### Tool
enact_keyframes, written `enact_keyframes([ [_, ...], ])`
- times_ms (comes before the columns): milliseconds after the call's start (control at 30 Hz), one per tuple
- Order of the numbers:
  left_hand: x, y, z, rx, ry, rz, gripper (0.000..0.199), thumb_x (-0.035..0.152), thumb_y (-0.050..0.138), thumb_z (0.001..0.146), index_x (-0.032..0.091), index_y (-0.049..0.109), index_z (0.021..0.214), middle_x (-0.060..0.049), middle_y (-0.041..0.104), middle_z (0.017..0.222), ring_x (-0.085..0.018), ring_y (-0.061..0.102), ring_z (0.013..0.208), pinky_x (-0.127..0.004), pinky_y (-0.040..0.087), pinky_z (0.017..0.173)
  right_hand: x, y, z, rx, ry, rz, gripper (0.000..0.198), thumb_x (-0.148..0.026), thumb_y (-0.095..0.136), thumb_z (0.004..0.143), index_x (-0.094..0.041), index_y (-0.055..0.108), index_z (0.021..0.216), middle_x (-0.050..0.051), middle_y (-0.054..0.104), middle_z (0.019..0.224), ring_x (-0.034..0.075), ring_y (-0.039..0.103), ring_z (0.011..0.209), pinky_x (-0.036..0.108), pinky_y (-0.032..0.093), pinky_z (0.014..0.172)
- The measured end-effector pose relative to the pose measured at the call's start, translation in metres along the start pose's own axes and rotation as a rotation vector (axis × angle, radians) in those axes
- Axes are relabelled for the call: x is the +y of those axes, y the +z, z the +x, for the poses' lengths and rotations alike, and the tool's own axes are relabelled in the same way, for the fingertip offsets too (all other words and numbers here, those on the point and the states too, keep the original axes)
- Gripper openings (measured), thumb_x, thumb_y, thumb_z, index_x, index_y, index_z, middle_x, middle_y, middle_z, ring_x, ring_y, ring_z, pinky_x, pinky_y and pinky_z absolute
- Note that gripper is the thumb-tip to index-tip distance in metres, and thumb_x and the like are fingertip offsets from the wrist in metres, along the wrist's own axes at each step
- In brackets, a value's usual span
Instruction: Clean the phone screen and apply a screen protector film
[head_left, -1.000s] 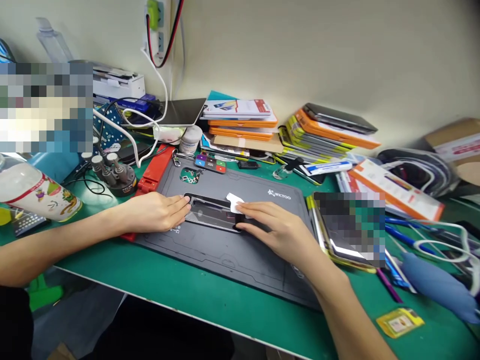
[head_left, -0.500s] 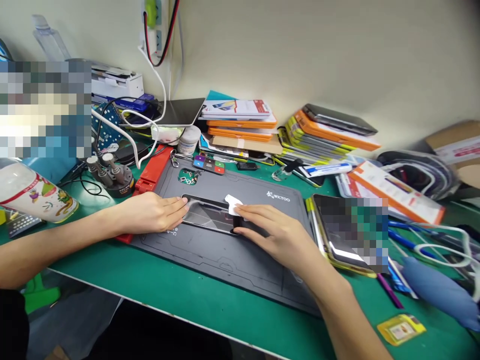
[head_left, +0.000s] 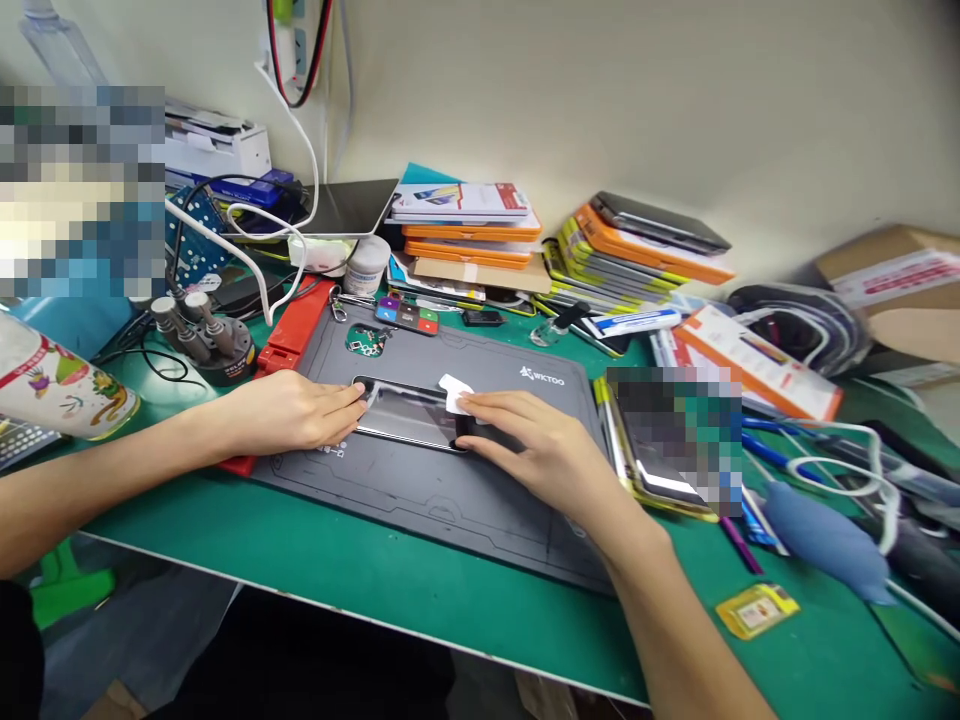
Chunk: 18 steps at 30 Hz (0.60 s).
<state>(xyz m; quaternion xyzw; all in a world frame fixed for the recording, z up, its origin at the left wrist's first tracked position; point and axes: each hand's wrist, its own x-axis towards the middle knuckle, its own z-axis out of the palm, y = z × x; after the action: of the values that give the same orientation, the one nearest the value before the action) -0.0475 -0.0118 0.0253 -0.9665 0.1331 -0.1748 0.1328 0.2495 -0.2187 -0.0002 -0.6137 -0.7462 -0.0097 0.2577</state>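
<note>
A dark, glossy phone (head_left: 409, 412) lies face up on the grey work mat, its screen reflecting light. My left hand (head_left: 304, 410) grips its left end, fingers stretched out and pressed together; the thumb is hidden. At the phone's right end, my right hand (head_left: 544, 440) pinches a small white wipe (head_left: 453, 392) under the fingertips at the far edge. The right thumb touches the near edge, and the hand covers that end of the phone.
The grey mat (head_left: 420, 490) sits on a green table (head_left: 315, 545). Behind it are stacked orange boxes (head_left: 469, 250) and a white jar (head_left: 367, 265). Left stand a screwdriver holder (head_left: 217, 350) and a patterned cup (head_left: 67, 385). Another phone (head_left: 660, 450) and a yellow case (head_left: 757, 608) lie right.
The view has shifted slightly, so everything sits a little farther left and higher. Both hands keep their places at the phone's ends; the wipe stays under the right fingertips.
</note>
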Motion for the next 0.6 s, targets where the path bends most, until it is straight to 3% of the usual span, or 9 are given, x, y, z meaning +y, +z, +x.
enact_keyframes([
  [167,-0.0018,-0.0006,0.0024,0.037,-0.184,-0.161,0.032,0.030,0.050,0.112,0.017,0.072,0.130,-0.007,0.079,0.130,-0.018,0.078,0.117,-0.028,0.065,0.098,-0.0007,0.0004,-0.0001,0.007,0.003,-0.006,0.031,-0.040,0.068,0.103,-0.024,0.074,0.130,0.009,0.079,0.130,0.028,0.075,0.118,0.047,0.064,0.101],
  [300,-0.0060,0.0008,0.0047,-0.109,-0.441,-0.372,0.062,0.055,0.065,0.103,0.017,0.058,0.151,-0.014,0.069,0.146,-0.025,0.069,0.131,-0.036,0.059,0.108,-0.0020,-0.0004,-0.0002,0.005,0.012,-0.011,0.032,-0.041,0.067,0.104,-0.026,0.074,0.131,0.009,0.079,0.130,0.028,0.075,0.118,0.048,0.063,0.102],
  [367,-0.0067,0.0009,0.0057,-0.176,-0.484,-0.443,0.073,0.059,0.070,0.098,0.018,0.052,0.156,-0.016,0.065,0.150,-0.027,0.065,0.136,-0.039,0.056,0.112,-0.0018,0.0000,-0.0007,0.010,0.008,-0.013,0.033,-0.042,0.066,0.104,-0.026,0.074,0.132,0.009,0.079,0.130,0.028,0.075,0.118,0.049,0.064,0.102],
  [600,-0.0047,-0.0052,0.0095,-0.245,-0.551,-0.522,0.077,0.055,0.075,0.095,0.018,0.047,0.156,-0.016,0.063,0.151,-0.026,0.062,0.138,-0.036,0.050,0.114,0.0014,0.0049,-0.0029,0.011,-0.001,-0.037,0.034,-0.043,0.065,0.105,-0.026,0.073,0.133,0.009,0.078,0.131,0.030,0.076,0.116,0.049,0.064,0.099],
])
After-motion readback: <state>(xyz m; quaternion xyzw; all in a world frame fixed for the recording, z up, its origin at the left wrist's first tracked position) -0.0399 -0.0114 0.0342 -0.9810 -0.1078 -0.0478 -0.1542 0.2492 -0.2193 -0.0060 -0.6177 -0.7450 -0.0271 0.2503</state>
